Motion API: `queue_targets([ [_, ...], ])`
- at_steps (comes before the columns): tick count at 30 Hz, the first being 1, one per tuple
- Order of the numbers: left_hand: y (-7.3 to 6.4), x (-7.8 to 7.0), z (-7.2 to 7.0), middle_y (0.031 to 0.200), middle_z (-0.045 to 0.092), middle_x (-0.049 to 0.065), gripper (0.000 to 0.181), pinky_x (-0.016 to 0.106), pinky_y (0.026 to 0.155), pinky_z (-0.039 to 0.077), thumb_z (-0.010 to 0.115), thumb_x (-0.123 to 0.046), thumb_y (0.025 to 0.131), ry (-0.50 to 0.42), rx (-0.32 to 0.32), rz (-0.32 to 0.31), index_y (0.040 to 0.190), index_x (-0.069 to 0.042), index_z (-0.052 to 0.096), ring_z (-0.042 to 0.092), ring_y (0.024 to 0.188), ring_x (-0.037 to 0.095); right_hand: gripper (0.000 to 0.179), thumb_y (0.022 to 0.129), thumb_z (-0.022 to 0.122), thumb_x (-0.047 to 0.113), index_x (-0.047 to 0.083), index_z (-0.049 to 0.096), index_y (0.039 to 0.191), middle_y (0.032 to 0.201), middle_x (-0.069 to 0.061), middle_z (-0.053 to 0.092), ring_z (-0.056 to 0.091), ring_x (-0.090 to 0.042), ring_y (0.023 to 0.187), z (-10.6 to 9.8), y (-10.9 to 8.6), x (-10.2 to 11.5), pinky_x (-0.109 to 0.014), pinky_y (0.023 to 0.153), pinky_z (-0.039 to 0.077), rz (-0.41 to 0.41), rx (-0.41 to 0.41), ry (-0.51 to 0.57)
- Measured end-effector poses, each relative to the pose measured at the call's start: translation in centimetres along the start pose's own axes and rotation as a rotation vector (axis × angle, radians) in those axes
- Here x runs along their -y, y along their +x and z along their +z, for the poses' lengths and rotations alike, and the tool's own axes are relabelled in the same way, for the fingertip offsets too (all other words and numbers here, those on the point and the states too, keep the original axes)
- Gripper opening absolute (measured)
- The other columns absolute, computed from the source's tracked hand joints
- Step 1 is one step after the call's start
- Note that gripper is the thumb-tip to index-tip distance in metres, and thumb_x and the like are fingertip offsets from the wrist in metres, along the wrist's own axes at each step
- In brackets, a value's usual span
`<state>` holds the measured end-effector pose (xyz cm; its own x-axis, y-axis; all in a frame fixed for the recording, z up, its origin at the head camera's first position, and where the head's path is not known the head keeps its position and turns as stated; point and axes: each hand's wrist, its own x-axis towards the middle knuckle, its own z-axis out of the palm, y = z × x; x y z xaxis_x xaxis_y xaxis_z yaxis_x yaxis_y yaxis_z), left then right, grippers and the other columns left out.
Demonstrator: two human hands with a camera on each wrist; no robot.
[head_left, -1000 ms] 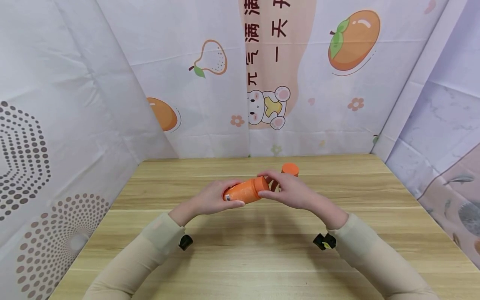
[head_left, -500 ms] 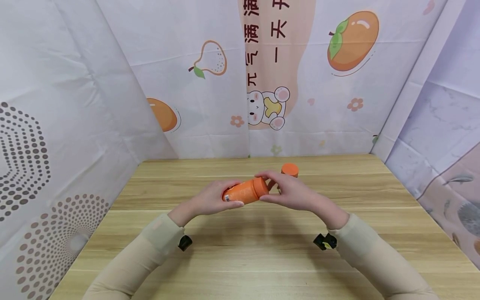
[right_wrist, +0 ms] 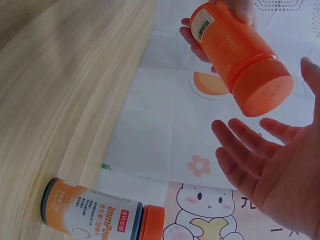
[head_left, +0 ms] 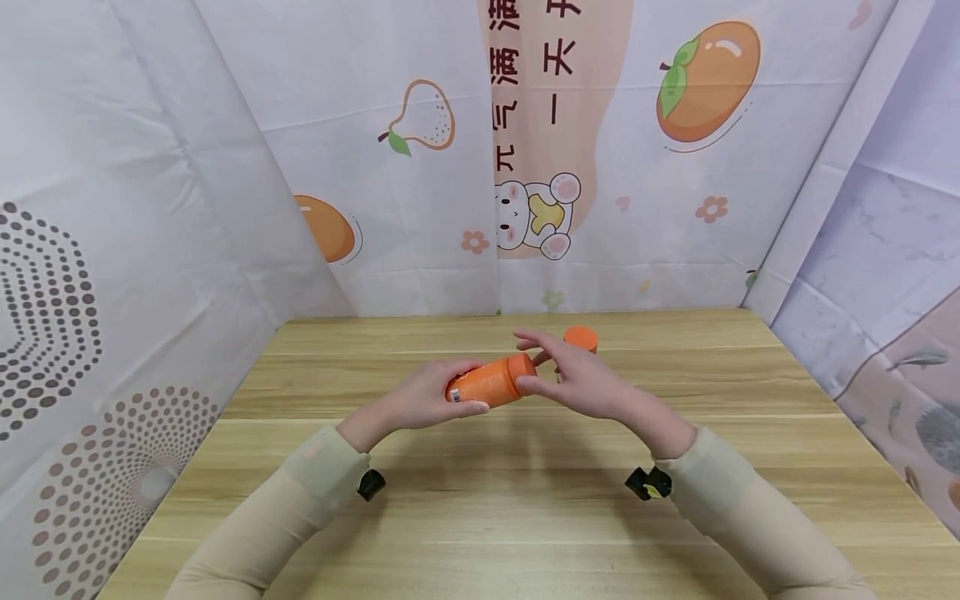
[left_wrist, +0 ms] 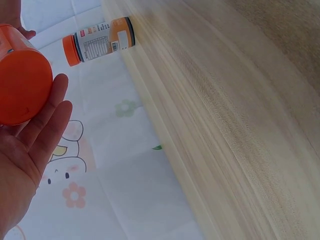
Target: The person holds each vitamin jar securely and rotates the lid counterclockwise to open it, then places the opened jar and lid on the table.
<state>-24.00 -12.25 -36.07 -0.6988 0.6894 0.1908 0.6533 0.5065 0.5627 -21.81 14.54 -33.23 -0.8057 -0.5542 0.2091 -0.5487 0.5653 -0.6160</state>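
An orange plastic bottle (head_left: 483, 384) with a barcode on its side is held above the table, tilted, its orange screw cap (head_left: 521, 367) towards the right. My left hand (head_left: 422, 397) grips it around the body near the base. Beside the cap is my right hand (head_left: 585, 382), fingers spread and loosely bent, holding nothing. In the right wrist view those fingers are apart from the cap; the head view cannot tell whether the thumb touches it. The left wrist view mainly shows the bottle's round base (left_wrist: 24, 86) and left fingers.
A second bottle (right_wrist: 95, 212), with an orange cap and a white and orange label, stands upright on the wooden table (head_left: 480, 533) behind my right hand. White printed cloth (head_left: 420, 200) hangs beyond the table's back edge and along both sides.
Half a second ago my right fingers and thumb were around the cap; now the fingers have lifted and spread off it. My left hand keeps its grip, and the bottle has barely shifted.
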Motion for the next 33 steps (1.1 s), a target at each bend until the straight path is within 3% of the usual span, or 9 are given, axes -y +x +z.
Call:
queue_targets([
  [9, -0.05, -0.13, -0.01, 0.095, 0.062, -0.013, 0.047, 0.03, 0.068, 0.049, 0.072, -0.045, 0.086, 0.005, -0.003, 0.004, 0.124, -0.019, 0.061, 0.056, 0.078, 0.009, 0.056, 0.094, 0.06, 0.047, 0.018, 0.049, 0.139, 0.105, 0.0, 0.064, 0.061, -0.012, 0.088, 0.11, 0.12, 0.22, -0.033, 0.071, 0.05, 0.073, 0.036, -0.056],
  [15, -0.05, -0.08, -0.01, 0.095, 0.062, -0.014, 0.049, 0.03, 0.068, 0.05, 0.071, -0.047, 0.086, 0.004, 0.001, -0.01, 0.125, -0.021, 0.061, 0.057, 0.079, 0.008, 0.05, 0.091, 0.066, 0.045, 0.017, 0.055, 0.131, 0.095, 0.004, 0.063, 0.058, -0.01, 0.079, 0.27, 0.19, 0.11, -0.031, 0.065, 0.05, 0.045, 0.014, -0.058],
  [21, -0.08, -0.06, -0.01, 0.096, 0.062, -0.011, 0.051, 0.031, 0.069, 0.05, 0.071, -0.047, 0.086, -0.009, 0.006, -0.014, 0.127, -0.018, 0.06, 0.056, 0.08, 0.009, 0.047, 0.089, 0.069, 0.044, 0.017, 0.057, 0.126, 0.093, 0.006, 0.063, 0.058, -0.01, 0.079, 0.25, 0.11, 0.01, -0.031, 0.062, 0.05, 0.009, 0.0, -0.048],
  [33, -0.09, 0.17, 0.1, 0.094, 0.062, -0.011, 0.051, 0.032, 0.068, 0.05, 0.072, -0.045, 0.086, -0.013, -0.003, -0.036, 0.127, -0.018, 0.06, 0.057, 0.079, 0.009, 0.056, 0.084, 0.078, 0.03, 0.014, 0.054, 0.131, 0.099, 0.0, 0.065, 0.057, -0.01, 0.073, 0.21, -0.05, 0.01, -0.029, 0.056, 0.048, -0.054, -0.011, -0.066],
])
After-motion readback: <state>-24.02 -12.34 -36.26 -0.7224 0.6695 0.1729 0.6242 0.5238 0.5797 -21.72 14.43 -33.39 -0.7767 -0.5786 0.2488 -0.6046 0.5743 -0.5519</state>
